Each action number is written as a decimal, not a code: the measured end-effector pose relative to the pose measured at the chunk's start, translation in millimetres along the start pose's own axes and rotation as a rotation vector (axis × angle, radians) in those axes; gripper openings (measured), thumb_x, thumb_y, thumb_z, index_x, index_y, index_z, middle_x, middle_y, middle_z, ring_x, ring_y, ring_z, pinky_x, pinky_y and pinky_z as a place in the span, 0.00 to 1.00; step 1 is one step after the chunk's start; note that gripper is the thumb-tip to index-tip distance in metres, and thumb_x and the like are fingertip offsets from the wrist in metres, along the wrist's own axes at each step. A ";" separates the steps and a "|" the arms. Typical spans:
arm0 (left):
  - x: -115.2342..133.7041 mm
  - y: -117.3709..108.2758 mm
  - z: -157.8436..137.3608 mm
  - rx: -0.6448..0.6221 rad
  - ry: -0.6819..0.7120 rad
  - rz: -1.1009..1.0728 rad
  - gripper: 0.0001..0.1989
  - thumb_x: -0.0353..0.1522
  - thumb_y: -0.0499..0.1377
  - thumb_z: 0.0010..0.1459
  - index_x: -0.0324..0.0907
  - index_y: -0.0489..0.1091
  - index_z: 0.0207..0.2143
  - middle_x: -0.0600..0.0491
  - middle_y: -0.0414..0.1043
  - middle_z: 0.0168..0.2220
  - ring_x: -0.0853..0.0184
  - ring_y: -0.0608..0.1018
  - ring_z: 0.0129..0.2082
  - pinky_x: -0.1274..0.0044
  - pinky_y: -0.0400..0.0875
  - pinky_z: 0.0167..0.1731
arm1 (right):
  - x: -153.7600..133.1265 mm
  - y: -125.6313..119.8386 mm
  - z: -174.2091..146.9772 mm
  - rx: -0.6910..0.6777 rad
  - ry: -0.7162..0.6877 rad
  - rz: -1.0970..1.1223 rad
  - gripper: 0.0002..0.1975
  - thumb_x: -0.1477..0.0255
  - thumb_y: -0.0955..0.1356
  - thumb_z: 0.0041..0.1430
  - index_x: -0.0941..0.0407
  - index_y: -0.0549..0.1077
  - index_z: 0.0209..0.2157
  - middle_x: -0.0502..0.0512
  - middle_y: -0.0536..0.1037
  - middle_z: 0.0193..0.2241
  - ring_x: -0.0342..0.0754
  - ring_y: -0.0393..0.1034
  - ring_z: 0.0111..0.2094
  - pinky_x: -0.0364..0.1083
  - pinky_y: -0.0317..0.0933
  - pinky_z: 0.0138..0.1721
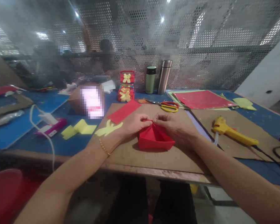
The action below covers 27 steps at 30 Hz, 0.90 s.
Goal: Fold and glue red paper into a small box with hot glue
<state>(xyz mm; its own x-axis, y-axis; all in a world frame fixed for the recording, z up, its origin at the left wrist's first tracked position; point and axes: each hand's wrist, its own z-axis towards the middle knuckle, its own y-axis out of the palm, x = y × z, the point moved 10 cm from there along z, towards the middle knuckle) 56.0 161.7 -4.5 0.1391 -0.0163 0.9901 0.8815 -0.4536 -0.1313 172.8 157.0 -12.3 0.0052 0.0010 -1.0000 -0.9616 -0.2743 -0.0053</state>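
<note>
A folded red paper box rests on the brown cardboard sheet in front of me. My left hand pinches its far edge from the left. From the right, my right hand pinches the same edge, with the fingertips of both hands nearly meeting. The box's near wall stands up and its inside faces me. Left of my left hand lie a flat red paper strip and a yellow paper bow shape. Scissors with red and yellow handles lie beyond the hands.
A yellow glue gun with a black cord lies at right. Red sheets are stacked behind it. Two flasks, one green and one steel, stand near small red bow-trimmed boxes. At left are a purple-white power strip and yellow scraps.
</note>
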 end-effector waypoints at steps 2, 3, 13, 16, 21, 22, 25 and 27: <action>0.2 0.5 -0.6 -0.004 -0.009 0.017 0.05 0.33 0.63 0.53 0.39 0.71 0.30 0.57 0.67 0.23 0.73 0.70 0.23 0.80 0.56 0.22 | -1.3 -0.6 0.0 -0.001 -0.008 -0.017 0.21 0.53 0.77 0.47 0.54 0.71 0.27 0.47 0.72 0.21 0.42 0.65 0.23 0.42 0.56 0.24; 0.8 0.8 -1.3 -0.007 -0.013 0.023 0.05 0.32 0.62 0.53 0.39 0.71 0.30 0.58 0.67 0.23 0.73 0.70 0.22 0.80 0.56 0.22 | -2.7 -0.8 0.3 -0.005 -0.016 -0.037 0.20 0.54 0.77 0.47 0.55 0.72 0.26 0.47 0.72 0.22 0.42 0.65 0.23 0.43 0.56 0.24; 11.6 7.4 -8.6 -0.045 -0.025 0.024 0.06 0.30 0.65 0.52 0.39 0.70 0.28 0.57 0.68 0.24 0.74 0.70 0.23 0.81 0.59 0.24 | -12.0 -4.3 5.0 0.007 -0.059 -0.179 0.14 0.59 0.73 0.47 0.54 0.71 0.24 0.47 0.70 0.21 0.42 0.63 0.23 0.43 0.55 0.24; 6.0 4.7 -6.1 -0.021 -0.066 -0.058 0.05 0.31 0.64 0.55 0.39 0.71 0.30 0.56 0.69 0.24 0.74 0.70 0.22 0.81 0.57 0.22 | -15.3 -9.5 4.2 0.027 -0.063 -0.206 0.14 0.59 0.72 0.47 0.54 0.70 0.24 0.47 0.69 0.20 0.42 0.62 0.22 0.43 0.54 0.24; 4.5 4.9 -4.2 -0.073 -0.031 0.001 0.03 0.28 0.63 0.54 0.39 0.72 0.32 0.56 0.69 0.27 0.74 0.72 0.24 0.81 0.62 0.24 | -19.4 -9.8 5.8 -0.057 -0.058 -0.396 0.13 0.59 0.71 0.45 0.55 0.72 0.24 0.47 0.71 0.21 0.43 0.63 0.25 0.43 0.54 0.26; 5.7 3.8 -3.7 -0.074 -0.013 0.054 0.05 0.27 0.65 0.53 0.39 0.73 0.34 0.57 0.69 0.27 0.74 0.71 0.24 0.81 0.61 0.23 | -19.6 -9.8 6.1 -0.061 -0.061 -0.416 0.13 0.59 0.71 0.45 0.55 0.72 0.24 0.47 0.71 0.22 0.43 0.63 0.25 0.43 0.55 0.27; 8.3 -0.7 -0.8 -0.056 0.013 0.136 0.14 0.28 0.68 0.52 0.41 0.74 0.43 0.59 0.69 0.27 0.74 0.69 0.23 0.81 0.58 0.22 | -20.6 -11.0 6.2 -0.033 -0.074 -0.397 0.15 0.57 0.70 0.46 0.54 0.70 0.24 0.47 0.69 0.22 0.43 0.63 0.25 0.44 0.56 0.27; 9.4 -3.0 2.0 -0.049 0.019 0.056 0.10 0.33 0.66 0.58 0.40 0.73 0.42 0.58 0.68 0.27 0.74 0.69 0.23 0.81 0.58 0.22 | -23.0 -12.7 5.2 0.001 -0.081 -0.356 0.15 0.56 0.70 0.47 0.54 0.69 0.23 0.47 0.69 0.21 0.43 0.63 0.25 0.44 0.56 0.27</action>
<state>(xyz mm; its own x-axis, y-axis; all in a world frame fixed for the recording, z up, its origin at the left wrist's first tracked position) 55.5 164.7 5.1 0.1784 -0.0596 0.9822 0.8495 -0.4944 -0.1843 183.4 165.4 10.8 0.3183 0.1728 -0.9321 -0.9035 -0.2424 -0.3535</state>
